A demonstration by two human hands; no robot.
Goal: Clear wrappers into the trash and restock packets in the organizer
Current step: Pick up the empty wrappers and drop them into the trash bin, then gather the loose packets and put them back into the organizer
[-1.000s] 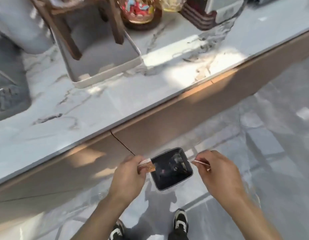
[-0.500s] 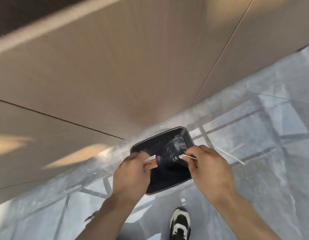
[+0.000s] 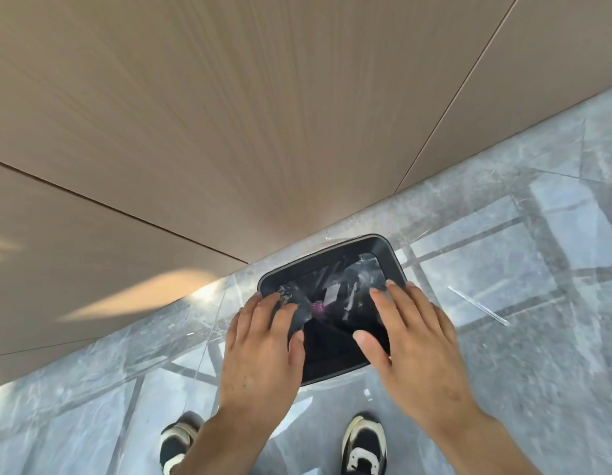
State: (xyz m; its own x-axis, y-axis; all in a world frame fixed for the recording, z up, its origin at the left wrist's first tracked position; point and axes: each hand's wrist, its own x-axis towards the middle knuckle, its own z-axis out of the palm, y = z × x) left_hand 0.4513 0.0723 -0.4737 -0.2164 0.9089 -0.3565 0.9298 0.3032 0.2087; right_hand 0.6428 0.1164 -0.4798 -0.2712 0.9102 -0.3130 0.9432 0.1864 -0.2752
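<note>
A small black trash bin with a dark liner stands on the floor against the cabinet front. Crumpled wrappers lie inside it, one with a purple patch. My left hand hovers over the bin's left rim, fingers spread and empty. My right hand hovers over the right rim, fingers also apart with nothing in them. The organizer and the packets are out of view.
Tan wooden cabinet doors fill the upper view, right behind the bin. The floor is glossy grey marble tile. My two black-and-white shoes stand just below the bin.
Both hands held wrapper pieces over the bin before; now the fingers have spread and the wrappers are gone from them. My head has tilted further down and closer to the bin.
</note>
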